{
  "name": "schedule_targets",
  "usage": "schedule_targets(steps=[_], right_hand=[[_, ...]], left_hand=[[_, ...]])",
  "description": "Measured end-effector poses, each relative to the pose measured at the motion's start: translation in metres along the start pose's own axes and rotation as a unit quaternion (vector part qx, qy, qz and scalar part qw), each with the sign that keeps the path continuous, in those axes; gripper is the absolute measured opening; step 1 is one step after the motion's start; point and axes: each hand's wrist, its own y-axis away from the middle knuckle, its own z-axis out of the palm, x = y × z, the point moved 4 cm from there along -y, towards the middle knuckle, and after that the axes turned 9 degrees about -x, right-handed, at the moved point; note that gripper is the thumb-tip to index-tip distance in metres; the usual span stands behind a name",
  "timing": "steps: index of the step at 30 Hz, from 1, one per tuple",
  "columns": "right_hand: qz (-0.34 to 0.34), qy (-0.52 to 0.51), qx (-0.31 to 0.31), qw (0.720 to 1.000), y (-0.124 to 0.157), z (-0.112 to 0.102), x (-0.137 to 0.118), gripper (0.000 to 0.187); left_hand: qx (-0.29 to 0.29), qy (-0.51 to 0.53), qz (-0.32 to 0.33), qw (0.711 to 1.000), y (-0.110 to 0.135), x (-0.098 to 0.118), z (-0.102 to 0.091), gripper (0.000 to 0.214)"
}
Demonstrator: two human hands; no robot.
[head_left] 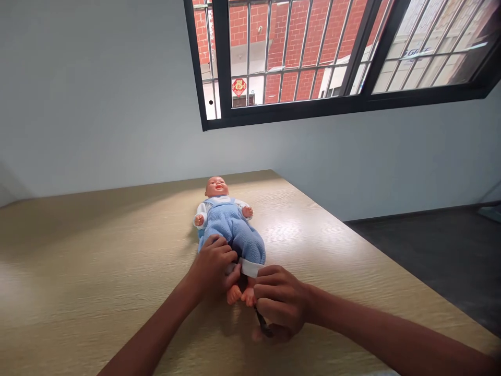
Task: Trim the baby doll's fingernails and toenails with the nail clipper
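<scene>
A baby doll (228,222) in a blue fleece romper with white sleeves lies on its back on the wooden table (97,261), head toward the wall. My left hand (213,269) is closed around the doll's lower leg at the white trouser cuff. My right hand (279,303) is closed at the doll's other bare foot, with a small dark object sticking out beneath its fingers. The doll's bare feet (239,295) show between my two hands.
The table's right edge (391,271) runs diagonally, with dark floor (430,250) beyond it. A grey wall stands behind the table. A barred, black-framed window (332,57) above looks out on a red brick building.
</scene>
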Motion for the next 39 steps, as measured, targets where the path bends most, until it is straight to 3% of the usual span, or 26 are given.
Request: schedule_targets(steps=[10,21,28,34,39], right_hand=[[0.029,0.019,0.02,0.999,0.002,-0.005,0.003,0.035],[0.043,0.016,-0.048,0.998,-0.008,-0.002,-0.004,0.04],[0.071,-0.009,-0.05,0.996,-0.006,-0.001,0.0,0.039],[0.027,0.055,-0.019,0.998,-0.003,-0.005,-0.004,0.047],[-0.021,0.071,-0.045,0.996,-0.006,-0.005,-0.014,0.043]], left_hand=[[-0.008,0.005,0.001,1.0,0.0,0.001,-0.001,0.023],[-0.002,0.01,0.005,1.0,0.0,0.0,0.0,0.021],[0.001,0.01,0.005,1.0,0.0,0.001,-0.002,0.021],[-0.004,0.006,0.007,1.0,0.0,0.002,-0.002,0.022],[-0.005,0.003,0.003,1.0,0.0,0.002,-0.002,0.021]])
